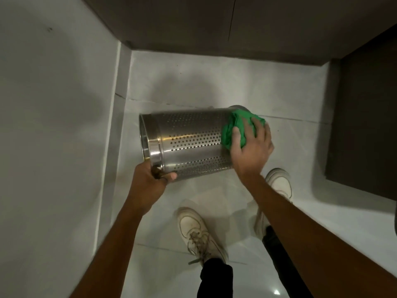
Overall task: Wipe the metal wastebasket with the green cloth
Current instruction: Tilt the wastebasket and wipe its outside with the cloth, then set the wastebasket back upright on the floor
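Both bare forearms were extended forward and down from the lower edge of the view. The left hand was curled in a clenched grip on the rim of the metal wastebasket, near its open mouth. The right hand was spread palm-down, its fingers pressed over the bunched green cloth against the perforated wall at the closed base end. The wastebasket was held in the air above the pale floor, on its side, its long axis roughly horizontal, mouth pointed left toward the wall, base to the right. White shoes were seen below on the floor.
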{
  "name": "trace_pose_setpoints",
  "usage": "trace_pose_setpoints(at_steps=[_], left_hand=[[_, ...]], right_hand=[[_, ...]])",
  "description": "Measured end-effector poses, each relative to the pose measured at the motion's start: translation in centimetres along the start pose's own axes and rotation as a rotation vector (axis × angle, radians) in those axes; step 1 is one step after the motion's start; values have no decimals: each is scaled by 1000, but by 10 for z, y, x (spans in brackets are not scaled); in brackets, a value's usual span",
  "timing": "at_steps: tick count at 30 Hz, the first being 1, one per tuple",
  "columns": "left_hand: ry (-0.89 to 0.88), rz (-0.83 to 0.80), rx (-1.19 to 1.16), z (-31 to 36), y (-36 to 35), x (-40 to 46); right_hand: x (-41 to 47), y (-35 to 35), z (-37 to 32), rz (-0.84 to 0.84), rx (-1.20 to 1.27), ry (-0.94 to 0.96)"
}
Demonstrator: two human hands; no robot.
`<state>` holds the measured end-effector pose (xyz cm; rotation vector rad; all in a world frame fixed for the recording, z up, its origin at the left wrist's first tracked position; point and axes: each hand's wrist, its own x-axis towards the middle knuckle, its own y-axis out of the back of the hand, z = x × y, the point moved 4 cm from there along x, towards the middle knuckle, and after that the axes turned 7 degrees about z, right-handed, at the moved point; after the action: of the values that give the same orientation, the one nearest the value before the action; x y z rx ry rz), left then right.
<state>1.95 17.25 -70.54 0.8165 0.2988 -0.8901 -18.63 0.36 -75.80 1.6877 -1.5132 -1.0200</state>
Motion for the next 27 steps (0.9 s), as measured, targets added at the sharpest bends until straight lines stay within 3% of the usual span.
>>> trace_pose_setpoints(at_steps=[1, 2, 5, 7, 8, 12, 14, 16, 19, 22, 27], left_hand=[[-13, 9, 10, 5, -1, 2], [-26, 14, 11, 10, -6, 3], [-94, 61, 30, 24, -8, 5], [-116, 110, 53, 29, -10, 2], [-89, 131, 48, 32, -13, -3], [-95, 230, 26, 52, -16, -10], [-123, 247, 57, 69, -21, -9], [-173, 266, 147, 88, -31, -9], [-259, 289, 359, 115, -50, -2], [-259, 217, 511, 131, -71, 21], [-81, 66, 533, 159, -69, 23]], right_hand=[[0, 1, -15, 12, -3, -24], [-2, 1, -36, 19, 9, 71], [-36, -6, -112, -5, 139, 700], [-40, -11, -128, -66, 160, 891], [-27, -11, -121, -83, 126, 828], [35, -2, -35, -142, -77, 79], [46, 8, 0, -220, -50, -131], [46, 15, 18, -374, 198, -362], [39, 29, 19, -566, 809, -886], [48, 58, -3, -623, 1122, -973], [78, 139, -60, -643, 1107, -851]])
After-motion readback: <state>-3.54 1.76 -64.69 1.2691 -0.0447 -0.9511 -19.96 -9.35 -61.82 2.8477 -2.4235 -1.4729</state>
